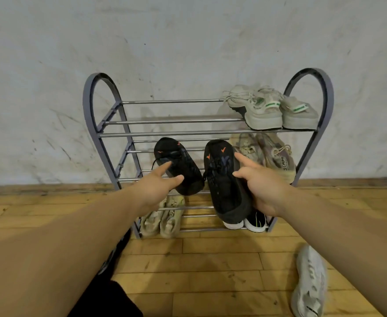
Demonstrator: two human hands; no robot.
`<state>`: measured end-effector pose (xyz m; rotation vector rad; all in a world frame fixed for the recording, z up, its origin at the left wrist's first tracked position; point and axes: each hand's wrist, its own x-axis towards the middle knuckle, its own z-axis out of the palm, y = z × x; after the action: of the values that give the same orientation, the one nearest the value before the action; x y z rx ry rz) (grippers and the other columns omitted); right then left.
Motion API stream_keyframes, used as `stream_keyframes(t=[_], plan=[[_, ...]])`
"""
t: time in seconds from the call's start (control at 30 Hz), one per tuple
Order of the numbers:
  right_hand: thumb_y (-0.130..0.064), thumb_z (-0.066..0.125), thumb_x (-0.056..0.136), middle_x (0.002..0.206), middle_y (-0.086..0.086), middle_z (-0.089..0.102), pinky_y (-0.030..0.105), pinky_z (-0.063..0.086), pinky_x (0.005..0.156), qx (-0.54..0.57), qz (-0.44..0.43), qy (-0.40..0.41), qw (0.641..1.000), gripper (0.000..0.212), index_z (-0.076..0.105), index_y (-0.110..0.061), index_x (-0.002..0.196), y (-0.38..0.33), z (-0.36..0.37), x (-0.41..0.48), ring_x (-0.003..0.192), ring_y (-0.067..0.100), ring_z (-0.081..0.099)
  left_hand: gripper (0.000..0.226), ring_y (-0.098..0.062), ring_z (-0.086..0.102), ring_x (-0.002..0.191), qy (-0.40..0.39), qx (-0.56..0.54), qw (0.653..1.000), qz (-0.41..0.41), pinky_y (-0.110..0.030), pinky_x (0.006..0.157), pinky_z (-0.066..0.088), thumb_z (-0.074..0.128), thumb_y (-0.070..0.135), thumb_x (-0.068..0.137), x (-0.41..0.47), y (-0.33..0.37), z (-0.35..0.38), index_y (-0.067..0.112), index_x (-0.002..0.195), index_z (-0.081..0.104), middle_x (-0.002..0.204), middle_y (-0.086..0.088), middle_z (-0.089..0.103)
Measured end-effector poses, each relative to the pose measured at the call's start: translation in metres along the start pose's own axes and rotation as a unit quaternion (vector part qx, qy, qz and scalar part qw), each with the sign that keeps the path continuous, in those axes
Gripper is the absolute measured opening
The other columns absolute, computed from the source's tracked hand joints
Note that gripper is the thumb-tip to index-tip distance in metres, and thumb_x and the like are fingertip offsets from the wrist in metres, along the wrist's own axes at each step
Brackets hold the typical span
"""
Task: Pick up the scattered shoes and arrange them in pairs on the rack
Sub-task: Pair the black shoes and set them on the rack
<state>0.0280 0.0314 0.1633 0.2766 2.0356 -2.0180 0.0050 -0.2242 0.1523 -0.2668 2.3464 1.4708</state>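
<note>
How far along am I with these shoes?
Done: beige pair on the top shelf, tan pair and cream pair below. In hand: right hand holds one black shoe, left hand touches its mate, at the middle shelf. Left: a white shoe on the floor.
</note>
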Motion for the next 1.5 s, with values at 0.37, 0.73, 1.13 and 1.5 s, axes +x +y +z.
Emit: stream_keyframes(t=[0.37, 0.73, 1.13, 1.5], plan=[[-0.014, 0.045, 0.102, 0.146, -0.004, 0.053, 0.044, 0.053, 0.100, -0.028, -0.029, 0.041, 0.998, 0.061, 0.041, -0.048, 0.152, -0.004, 0.031, 0.077, 0.118, 0.020, 0.059, 0.068, -0.032, 0.070, 0.108, -0.015, -0.187, 0.982, -0.021, -0.049, 0.084, 0.063, 0.065, 0.000, 0.097, 0.058, -0.010, 0.027, 0.038, 0.149, 0.045, 0.131, -0.004, 0.063], [-0.017, 0.041, 0.103, 0.126, 0.004, 0.066, 0.046, 0.056, 0.095, 0.021, -0.040, 0.002, 0.999, 0.054, 0.045, -0.044, 0.150, 0.000, 0.109, 0.128, 0.117, 0.027, 0.065, 0.058, -0.023, 0.070, 0.105, 0.112, 0.000, 0.994, 0.005, -0.033, 0.074, 0.056, 0.055, 0.019, 0.105, 0.059, -0.057, -0.084, 0.044, 0.153, 0.035, 0.135, -0.001, 0.059], [-0.069, 0.070, 0.082, 0.171, 0.003, 0.015, 0.042, 0.032, 0.120, -0.435, -0.135, -0.008, 0.890, 0.107, 0.007, -0.040, 0.163, 0.033, 0.113, 0.115, 0.153, 0.028, 0.027, 0.054, -0.025, 0.055, 0.116, 0.126, 0.315, 0.934, 0.116, -0.035, 0.098, 0.049, 0.060, 0.036, 0.099, 0.068, -0.073, -0.087, 0.028, 0.151, 0.046, 0.140, -0.004, 0.045], [-0.074, 0.057, 0.088, 0.171, 0.001, 0.017, 0.047, 0.033, 0.121, -0.395, -0.177, 0.010, 0.902, 0.095, 0.010, -0.040, 0.163, 0.039, 0.168, 0.133, 0.154, 0.023, 0.026, 0.049, -0.026, 0.055, 0.119, 0.178, 0.331, 0.914, 0.150, -0.030, 0.086, 0.044, 0.057, 0.034, 0.102, 0.068, -0.079, -0.093, 0.021, 0.149, 0.050, 0.139, -0.003, 0.052]])
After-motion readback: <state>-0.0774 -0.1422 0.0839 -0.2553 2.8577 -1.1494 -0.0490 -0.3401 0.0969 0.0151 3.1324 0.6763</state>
